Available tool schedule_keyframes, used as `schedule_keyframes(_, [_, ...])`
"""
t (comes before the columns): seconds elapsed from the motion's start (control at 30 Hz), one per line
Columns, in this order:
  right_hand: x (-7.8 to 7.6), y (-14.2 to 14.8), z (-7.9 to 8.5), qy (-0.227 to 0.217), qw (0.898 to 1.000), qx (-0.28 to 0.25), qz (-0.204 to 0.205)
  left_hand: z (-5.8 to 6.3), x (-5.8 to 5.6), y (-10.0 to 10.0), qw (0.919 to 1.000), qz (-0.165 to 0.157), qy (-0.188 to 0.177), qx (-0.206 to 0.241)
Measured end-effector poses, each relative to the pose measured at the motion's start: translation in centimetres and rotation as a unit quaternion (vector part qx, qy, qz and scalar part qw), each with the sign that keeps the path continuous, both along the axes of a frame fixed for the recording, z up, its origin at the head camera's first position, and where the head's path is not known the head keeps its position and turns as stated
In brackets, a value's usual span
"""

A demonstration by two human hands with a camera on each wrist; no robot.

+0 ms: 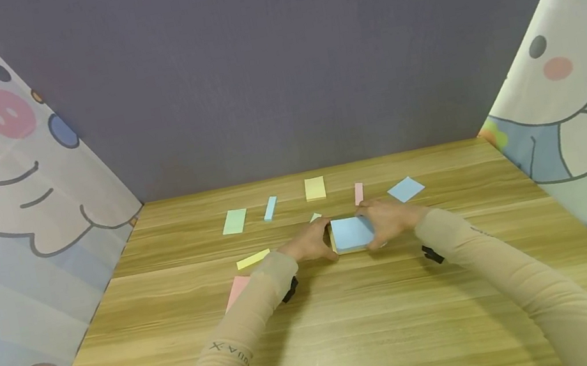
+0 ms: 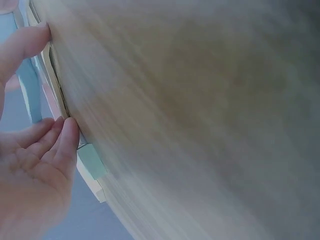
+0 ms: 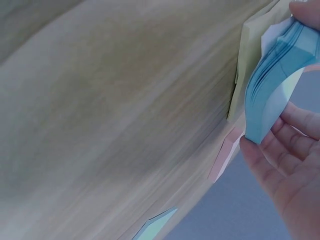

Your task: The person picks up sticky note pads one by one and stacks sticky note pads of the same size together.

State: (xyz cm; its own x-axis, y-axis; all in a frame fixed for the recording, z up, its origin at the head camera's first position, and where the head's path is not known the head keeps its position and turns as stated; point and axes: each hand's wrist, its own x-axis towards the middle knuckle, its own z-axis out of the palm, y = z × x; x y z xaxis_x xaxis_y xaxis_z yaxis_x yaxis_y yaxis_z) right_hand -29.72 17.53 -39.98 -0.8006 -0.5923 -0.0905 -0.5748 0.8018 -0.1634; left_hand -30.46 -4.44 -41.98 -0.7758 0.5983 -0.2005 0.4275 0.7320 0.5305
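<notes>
A light blue sticky-note pad point(image 1: 352, 232) is between the two hands at the middle of the table. My right hand point(image 1: 389, 219) pinches it between thumb and fingers; in the right wrist view the blue pad point(image 3: 265, 82) bows into a curve, its sheets fanned at one edge. Beneath it lies a pale yellow pad point(image 3: 251, 47), mostly covered in the head view. My left hand point(image 1: 312, 243) grips this yellow pad point(image 2: 56, 75) at its left side, thumb at one corner and fingertips at the other.
Beyond the hands lie a green pad point(image 1: 234, 221), a narrow blue strip pad point(image 1: 270, 208), a yellow pad point(image 1: 314, 188), a narrow pink pad point(image 1: 359, 193) and a blue pad point(image 1: 406, 189). A yellow strip point(image 1: 253, 259) and partly hidden pink pad point(image 1: 235, 290) sit left.
</notes>
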Motion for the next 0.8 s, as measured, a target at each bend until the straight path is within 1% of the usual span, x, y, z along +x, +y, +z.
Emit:
schedule_keyframes(0.17, [0.01,-0.24,-0.15,-0.005,1.000,0.000,0.001,-0.07,-0.08,-0.09,1.0000,0.001,-0.005,0.005])
schedule_keyframes(0.47, [0.13,-0.49,-0.29,-0.014,1.000,-0.002,-0.016,-0.13,-0.15,-0.13,0.9999,-0.003,-0.011,0.011])
schedule_keyframes(0.63, [0.04,-0.59,-0.25,-0.018,1.000,-0.004,-0.012,-0.17,-0.15,-0.11,0.9999,-0.004,-0.008,0.011])
schedule_keyframes(0.8, [-0.08,-0.70,-0.17,-0.008,1.000,-0.007,0.004,-0.17,-0.25,-0.01,0.9999,-0.004,-0.007,0.011])
